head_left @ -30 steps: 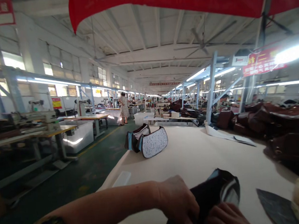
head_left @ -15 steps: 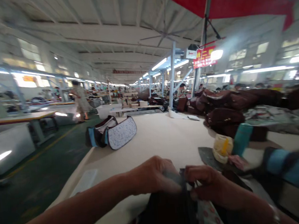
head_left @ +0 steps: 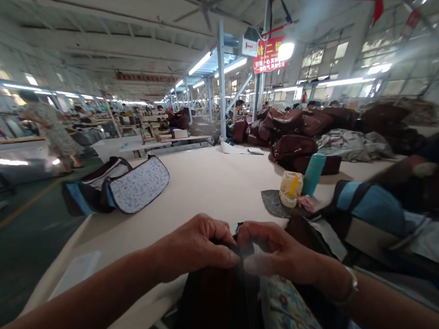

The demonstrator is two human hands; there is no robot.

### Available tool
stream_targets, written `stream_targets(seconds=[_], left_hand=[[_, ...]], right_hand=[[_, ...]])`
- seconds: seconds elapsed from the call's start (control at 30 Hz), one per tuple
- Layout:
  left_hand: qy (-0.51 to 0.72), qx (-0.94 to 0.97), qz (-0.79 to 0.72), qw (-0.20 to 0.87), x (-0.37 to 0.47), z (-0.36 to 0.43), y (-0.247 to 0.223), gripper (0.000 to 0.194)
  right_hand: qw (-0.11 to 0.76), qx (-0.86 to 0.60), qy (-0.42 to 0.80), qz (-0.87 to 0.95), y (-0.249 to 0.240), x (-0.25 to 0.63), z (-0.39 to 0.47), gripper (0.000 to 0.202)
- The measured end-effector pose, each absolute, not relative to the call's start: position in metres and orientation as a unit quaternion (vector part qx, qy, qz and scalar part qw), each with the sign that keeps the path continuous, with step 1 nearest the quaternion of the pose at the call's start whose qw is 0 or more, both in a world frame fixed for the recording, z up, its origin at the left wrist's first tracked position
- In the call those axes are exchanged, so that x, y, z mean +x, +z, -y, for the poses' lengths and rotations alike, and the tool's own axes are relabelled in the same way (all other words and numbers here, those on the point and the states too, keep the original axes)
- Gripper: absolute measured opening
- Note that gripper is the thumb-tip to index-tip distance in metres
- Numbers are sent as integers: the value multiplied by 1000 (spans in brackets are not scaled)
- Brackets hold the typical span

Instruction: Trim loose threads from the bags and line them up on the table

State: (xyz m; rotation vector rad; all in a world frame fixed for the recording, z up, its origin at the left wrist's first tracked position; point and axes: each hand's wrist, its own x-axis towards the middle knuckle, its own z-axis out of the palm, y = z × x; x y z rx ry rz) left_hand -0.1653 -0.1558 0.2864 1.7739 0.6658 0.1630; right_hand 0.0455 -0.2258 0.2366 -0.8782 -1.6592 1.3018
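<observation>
A dark bag piece (head_left: pixel 216 308) with a floral lining (head_left: pixel 288 307) hangs below my hands at the near table edge. My left hand (head_left: pixel 201 245) pinches its top edge between thumb and fingers. Right beside it, my right hand (head_left: pixel 273 247), with a bracelet at the wrist, grips the same edge with bent fingers. The two hands nearly touch. The exact spot between the fingertips is partly hidden.
On the pale table (head_left: pixel 202 186) a blue and black bag with a patterned flap (head_left: pixel 140 185) stands at left. A teal bottle (head_left: pixel 314 175), a yellowish container (head_left: pixel 291 189) and brown bags (head_left: pixel 293 149) are at right. Another person (head_left: pixel 49 128) stands far left.
The view has turned right and down, so the table things appear further left. Both hands still hold the dark piece, and more floral lining shows.
</observation>
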Motion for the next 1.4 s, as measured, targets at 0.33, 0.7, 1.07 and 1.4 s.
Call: stream_targets(seconds=[0.33, 0.7, 1.07, 1.4], left_hand=[[64, 757, -322, 565, -156, 148, 280, 14], [39, 764, -312, 563, -153, 153, 289, 21], [22, 773, -303, 557, -154, 147, 283, 8], [5, 809, -321, 491, -149, 151, 293, 11]], right_hand=[[424, -326, 545, 646, 225, 50, 214, 19], [448, -351, 568, 594, 224, 42, 220, 12], [438, -349, 634, 533, 219, 44, 219, 12], [415, -433, 472, 646, 232, 44, 223, 15]])
